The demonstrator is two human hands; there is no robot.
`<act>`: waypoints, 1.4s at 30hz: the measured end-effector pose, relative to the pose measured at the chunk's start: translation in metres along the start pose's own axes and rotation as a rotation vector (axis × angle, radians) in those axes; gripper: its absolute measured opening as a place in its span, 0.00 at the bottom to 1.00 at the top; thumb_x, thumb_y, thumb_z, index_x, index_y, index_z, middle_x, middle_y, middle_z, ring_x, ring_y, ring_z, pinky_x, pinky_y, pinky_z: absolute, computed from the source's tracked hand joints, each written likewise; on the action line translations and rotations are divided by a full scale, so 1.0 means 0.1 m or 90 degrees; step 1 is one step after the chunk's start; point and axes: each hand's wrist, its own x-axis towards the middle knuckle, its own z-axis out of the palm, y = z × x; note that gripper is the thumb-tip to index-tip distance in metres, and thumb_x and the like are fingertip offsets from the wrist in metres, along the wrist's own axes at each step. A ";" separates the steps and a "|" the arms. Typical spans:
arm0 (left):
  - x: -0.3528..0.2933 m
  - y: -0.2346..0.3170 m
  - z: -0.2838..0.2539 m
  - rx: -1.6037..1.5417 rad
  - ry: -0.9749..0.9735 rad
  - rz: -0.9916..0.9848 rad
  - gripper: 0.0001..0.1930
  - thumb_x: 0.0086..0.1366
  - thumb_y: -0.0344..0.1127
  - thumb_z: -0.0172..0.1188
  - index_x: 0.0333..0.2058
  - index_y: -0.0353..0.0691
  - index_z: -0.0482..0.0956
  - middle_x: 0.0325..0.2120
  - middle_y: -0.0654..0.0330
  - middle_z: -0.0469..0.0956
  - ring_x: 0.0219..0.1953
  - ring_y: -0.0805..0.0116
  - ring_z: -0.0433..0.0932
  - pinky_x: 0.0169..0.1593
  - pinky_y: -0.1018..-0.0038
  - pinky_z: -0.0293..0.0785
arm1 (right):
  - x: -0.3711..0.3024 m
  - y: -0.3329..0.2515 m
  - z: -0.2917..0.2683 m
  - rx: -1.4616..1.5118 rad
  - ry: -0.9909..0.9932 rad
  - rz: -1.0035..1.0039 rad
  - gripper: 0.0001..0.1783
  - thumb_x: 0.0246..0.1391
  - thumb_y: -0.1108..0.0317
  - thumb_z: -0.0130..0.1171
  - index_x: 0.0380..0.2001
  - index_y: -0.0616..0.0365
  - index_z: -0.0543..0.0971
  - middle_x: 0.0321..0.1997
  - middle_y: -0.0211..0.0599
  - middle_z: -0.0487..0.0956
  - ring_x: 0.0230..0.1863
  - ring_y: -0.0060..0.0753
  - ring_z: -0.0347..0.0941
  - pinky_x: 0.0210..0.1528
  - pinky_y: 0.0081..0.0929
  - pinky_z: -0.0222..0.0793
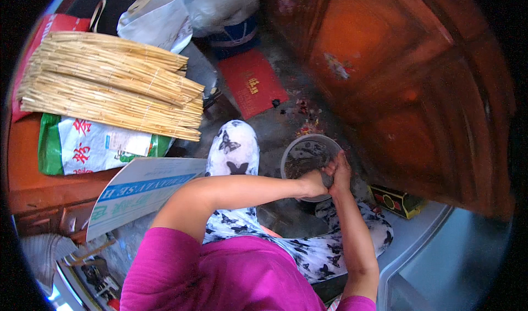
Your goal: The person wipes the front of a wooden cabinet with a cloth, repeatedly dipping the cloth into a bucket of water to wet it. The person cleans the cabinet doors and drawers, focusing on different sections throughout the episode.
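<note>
My left hand (314, 185) and my right hand (341, 172) meet over the near right rim of a round grey bucket (284, 165). Between them is a dark grey lump (327, 179), and the fingers of both hands close round it; its material is too small to make out. Dark, wet-looking matter (300, 167) covers the part of the bucket's inside that shows. The bucket stands on the floor, between my knees in butterfly-print trousers (234, 151).
A brown wooden door (396, 91) rises at the right, with a black and yellow box (396, 201) by its foot. Bundled reed sticks (110, 85) lie on a cabinet at the left, above a green and white bag (82, 146). A white board (137, 193) leans beside me. A red sheet (250, 85) lies ahead.
</note>
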 end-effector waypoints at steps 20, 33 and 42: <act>0.07 -0.18 0.28 0.142 0.014 -0.125 0.38 0.59 0.32 0.67 0.63 0.21 0.60 0.44 0.36 0.83 0.48 0.38 0.84 0.48 0.50 0.82 | 0.40 0.48 -0.29 -0.274 0.142 -0.016 0.19 0.72 0.51 0.51 0.41 0.55 0.78 0.27 0.25 0.69 0.26 0.26 0.65 0.27 0.34 0.65; 0.06 -0.33 0.23 0.246 0.010 -0.054 0.38 0.56 0.41 0.69 0.59 0.22 0.64 0.40 0.37 0.84 0.46 0.40 0.85 0.48 0.51 0.81 | 0.29 0.53 -0.33 -0.315 0.058 -0.001 0.24 0.76 0.51 0.46 0.24 0.51 0.69 0.18 0.29 0.65 0.21 0.28 0.63 0.26 0.37 0.60; -0.19 -0.03 -0.32 0.244 -0.047 0.218 0.47 0.56 0.55 0.72 0.67 0.36 0.62 0.57 0.34 0.73 0.58 0.37 0.76 0.61 0.53 0.74 | -0.01 -0.01 -0.58 -0.385 -0.067 -0.013 0.24 0.72 0.44 0.52 0.47 0.54 0.83 0.43 0.30 0.81 0.43 0.29 0.76 0.42 0.31 0.72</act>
